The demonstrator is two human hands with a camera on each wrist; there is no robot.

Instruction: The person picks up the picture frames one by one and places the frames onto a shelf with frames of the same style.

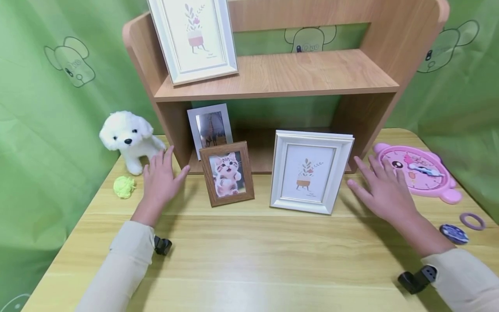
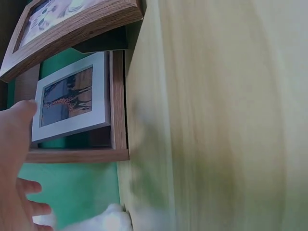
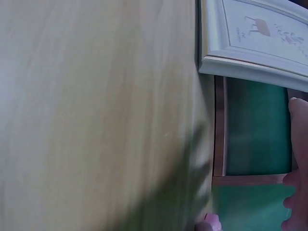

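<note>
Nothing is held: both hands' fingers are spread flat; the brown wooden kitten frame or white plant frame could be knocked over by a bump

No legible text anywhere. White frame w/ plant print has a tiny caption under the pot, too small to read; same on the big frame up on the shelf. Pink clock face: numerals blurred, unreadable.

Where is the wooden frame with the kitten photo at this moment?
In the head view, the kitten frame stands on the table, left of centre, between the left hand and the white frame.
</note>
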